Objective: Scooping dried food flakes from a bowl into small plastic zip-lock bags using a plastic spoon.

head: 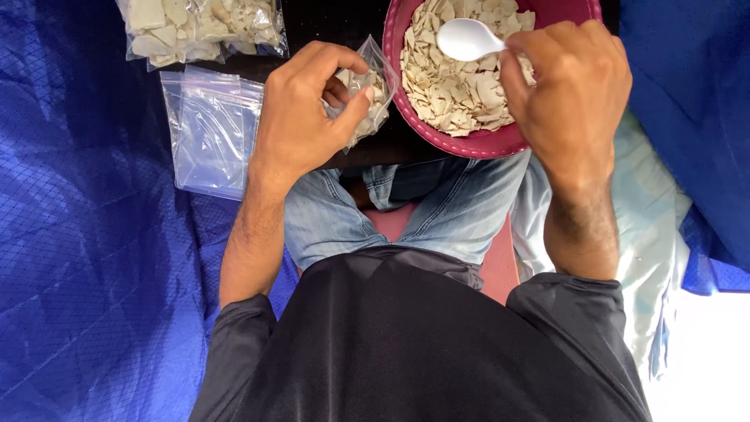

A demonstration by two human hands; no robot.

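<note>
The left hand (301, 109) pinches a small clear bag (366, 98), partly filled with pale chips, at upper centre. The right hand (566, 86) grips a white spoon (467, 39) over the maroon bowl (469, 144), which is still heaped. Filled bags (199, 27) lie upper left, empty zip bags (211, 133) below them. Bag mouth and bowl rim nearly touch; blue tarp (86, 234) lies open on both sides.

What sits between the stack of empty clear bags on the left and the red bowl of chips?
In the head view, the left hand holding a small, partly filled clear bag lies between the empty bags and the red bowl.
</note>
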